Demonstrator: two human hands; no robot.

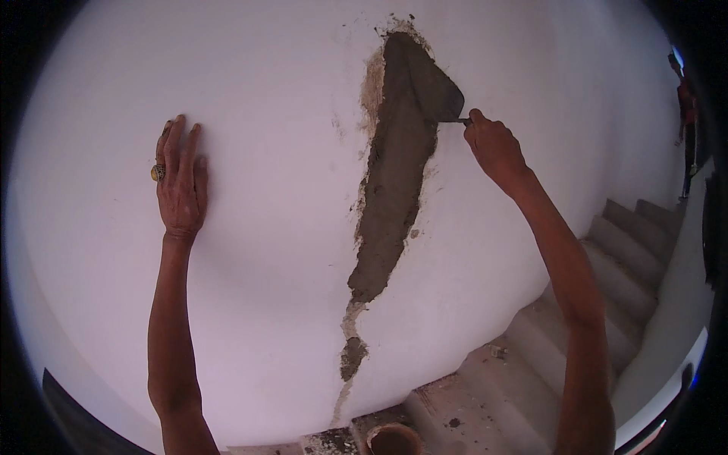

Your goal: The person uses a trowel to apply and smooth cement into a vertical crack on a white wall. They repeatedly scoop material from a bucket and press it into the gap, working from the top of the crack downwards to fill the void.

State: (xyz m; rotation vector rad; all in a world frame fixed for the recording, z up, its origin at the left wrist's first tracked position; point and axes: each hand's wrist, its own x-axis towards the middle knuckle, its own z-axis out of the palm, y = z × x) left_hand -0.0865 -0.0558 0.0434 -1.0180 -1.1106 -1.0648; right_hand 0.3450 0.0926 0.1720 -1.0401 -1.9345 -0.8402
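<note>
My right hand is closed round the handle of a trowel. The trowel's dark blade lies against the upper part of a long strip of wet grey mortar on the white wall. This strip narrows downward and has ragged edges, with a rough pale scrape beside its top left. My left hand, wearing a ring with a yellowish stone, rests on the wall well left of the mortar. Its fingers are stretched upward, and nothing is in it.
A round brownish bowl stands at the bottom edge, partly cut off. Concrete stairs climb along the wall to the right, with splashes and crumbs of mortar on the lower steps. Farther up, at the right rim, is another person.
</note>
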